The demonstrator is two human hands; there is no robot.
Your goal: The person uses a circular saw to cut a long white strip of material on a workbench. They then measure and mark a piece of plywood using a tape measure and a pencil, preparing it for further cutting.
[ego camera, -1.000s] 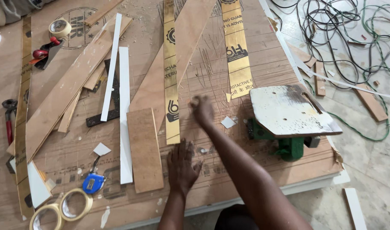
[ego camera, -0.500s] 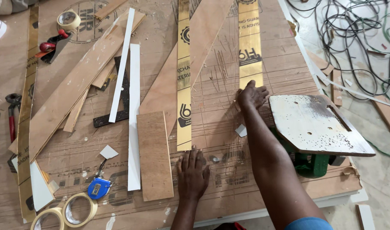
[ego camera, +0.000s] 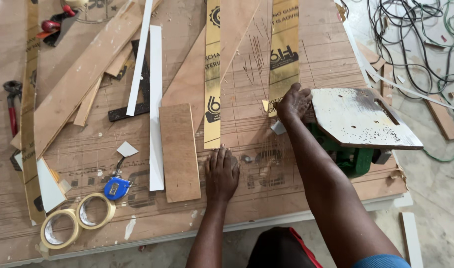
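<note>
- My right hand (ego camera: 294, 103) rests at the left edge of the pale metal base plate (ego camera: 361, 119) of a green power tool (ego camera: 353, 158) lying on its side at the desk's right end. The fingers curl down over that edge, but I cannot tell whether the grip is closed on the plate or only pressing against it.
- The plate is flat, off-white, scuffed and speckled with dark spots, with a few small holes and a slot near its far end.
- My left hand (ego camera: 222, 171) lies flat, palm down, fingers together, on the scored wooden desk (ego camera: 266, 193); it holds nothing.
- Just left of that hand lies a short brown board (ego camera: 179, 151); just above it ends a long gold strip (ego camera: 212, 74), and a second gold strip (ego camera: 283, 49) ends by my right hand.
- A small pale scrap (ego camera: 278, 127) lies under my right wrist.
- Further left sit a blue tape measure (ego camera: 117, 188) and two rolls of masking tape (ego camera: 75, 221).
- Most of the tool's green body is hidden beneath the plate and my forearm, so I cannot make out its kind.
- The strips and boards are cut off at the top edge.
</note>
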